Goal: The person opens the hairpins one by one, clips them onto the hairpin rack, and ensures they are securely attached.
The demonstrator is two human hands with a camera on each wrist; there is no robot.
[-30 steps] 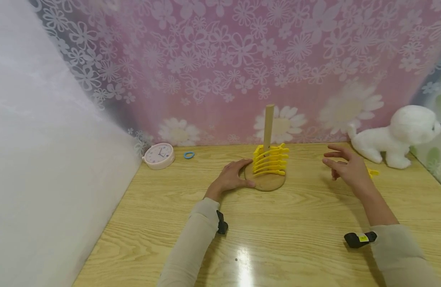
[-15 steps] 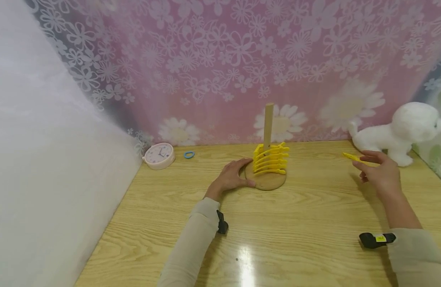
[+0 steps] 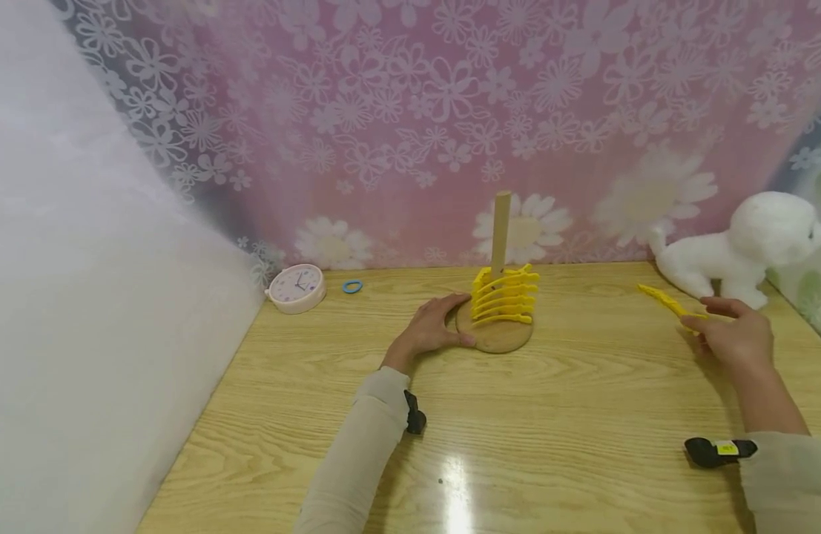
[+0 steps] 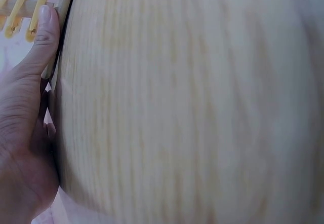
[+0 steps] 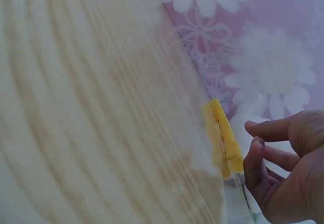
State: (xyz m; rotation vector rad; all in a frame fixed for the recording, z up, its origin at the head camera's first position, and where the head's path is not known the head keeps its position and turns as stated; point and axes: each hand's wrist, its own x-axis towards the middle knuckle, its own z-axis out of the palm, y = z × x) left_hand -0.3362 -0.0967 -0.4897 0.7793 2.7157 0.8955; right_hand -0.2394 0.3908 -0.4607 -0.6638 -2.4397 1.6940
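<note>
In the head view, a wooden stand (image 3: 497, 343), a round base with an upright post, stands at the table's middle. A stack of curved yellow clips (image 3: 506, 300) rests around the foot of the post. My left hand (image 3: 426, 330) holds the base by its left side, and its thumb (image 4: 45, 29) lies over the rim in the left wrist view. Another long yellow clip (image 3: 660, 297) lies on the table to the right. My right hand (image 3: 740, 334) is at that clip's near end, with loosely bent fingers (image 5: 271, 130) beside it in the right wrist view.
A white plush dog (image 3: 750, 245) stands right behind the single clip. At the back left are a round pink clock (image 3: 297, 288) and a small blue ring (image 3: 352, 286). A pink flowered cloth (image 3: 410, 148) hangs behind the wooden table (image 3: 550, 430).
My right hand has moved right and toward me, uncovering most of the single yellow clip, which lay behind it at first. My left hand has stayed on the stand.
</note>
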